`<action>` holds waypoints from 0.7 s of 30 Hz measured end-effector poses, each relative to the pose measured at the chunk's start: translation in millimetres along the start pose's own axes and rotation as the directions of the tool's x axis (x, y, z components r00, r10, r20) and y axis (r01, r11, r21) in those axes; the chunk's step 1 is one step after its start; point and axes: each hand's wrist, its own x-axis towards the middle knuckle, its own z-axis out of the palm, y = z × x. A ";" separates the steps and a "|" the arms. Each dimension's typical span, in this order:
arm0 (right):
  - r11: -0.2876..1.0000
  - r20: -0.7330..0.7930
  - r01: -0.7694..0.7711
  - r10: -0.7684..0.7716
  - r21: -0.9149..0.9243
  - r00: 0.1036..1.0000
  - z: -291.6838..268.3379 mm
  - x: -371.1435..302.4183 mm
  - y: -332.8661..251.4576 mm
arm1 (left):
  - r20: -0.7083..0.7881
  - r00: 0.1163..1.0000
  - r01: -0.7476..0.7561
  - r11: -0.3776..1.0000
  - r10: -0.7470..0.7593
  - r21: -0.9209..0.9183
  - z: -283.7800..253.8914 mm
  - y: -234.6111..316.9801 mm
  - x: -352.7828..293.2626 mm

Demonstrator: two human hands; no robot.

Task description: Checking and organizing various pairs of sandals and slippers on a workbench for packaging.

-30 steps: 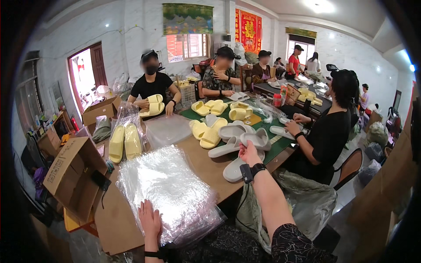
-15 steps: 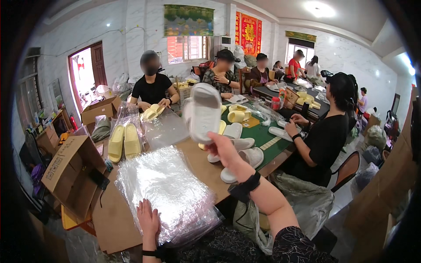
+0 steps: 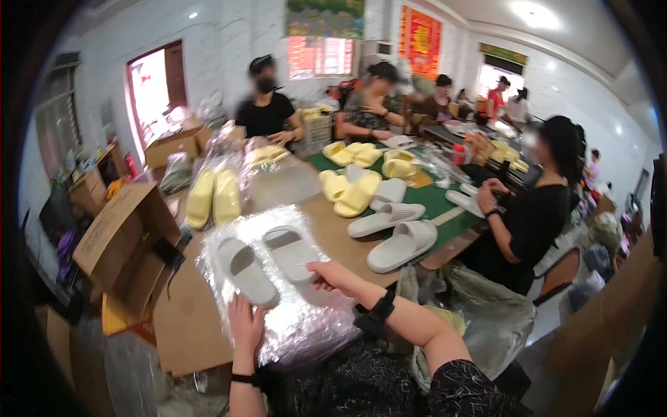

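Observation:
A pair of light grey slide slippers is over a stack of clear plastic bags (image 3: 319, 316) in front of me. My right hand (image 3: 333, 276) pinches the heel end of the right slipper (image 3: 290, 256), thumb on top. The left slipper (image 3: 247, 272) lies on the bags, its toe strap pointing away from me. At its heel, my left hand (image 3: 246, 324) rests with the fingers stretched out on the bags. Whether its fingertips touch the heel, I cannot tell.
More grey slippers (image 3: 401, 249) and yellow slippers (image 3: 358, 194) lie right of the stack on a green mat. A bagged yellow pair (image 3: 214, 198) stands beyond it. Left is an open cardboard box (image 3: 125, 243). Several co-workers sit around; one in black (image 3: 531, 229) is close at right.
My right hand has come down from above the table with the grey slippers. Both now show side by side over the bags. My left hand stays low on the stack.

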 end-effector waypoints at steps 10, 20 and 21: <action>0.714 -0.041 0.066 -0.132 -0.697 0.990 -11.2 56.2 8.5 | 0.005 1.000 0.003 1.000 -0.003 0.015 3.9 -1.7 5.3; 0.266 -0.067 0.100 -0.555 -0.959 0.829 92.7 101.1 -21.3 | 0.044 0.999 -0.008 0.996 0.004 0.085 1.1 6.2 8.9; 0.298 -0.086 0.097 -0.545 -0.950 0.834 100.9 108.5 -23.7 | 0.062 0.998 0.000 0.995 -0.006 0.100 0.8 7.8 9.1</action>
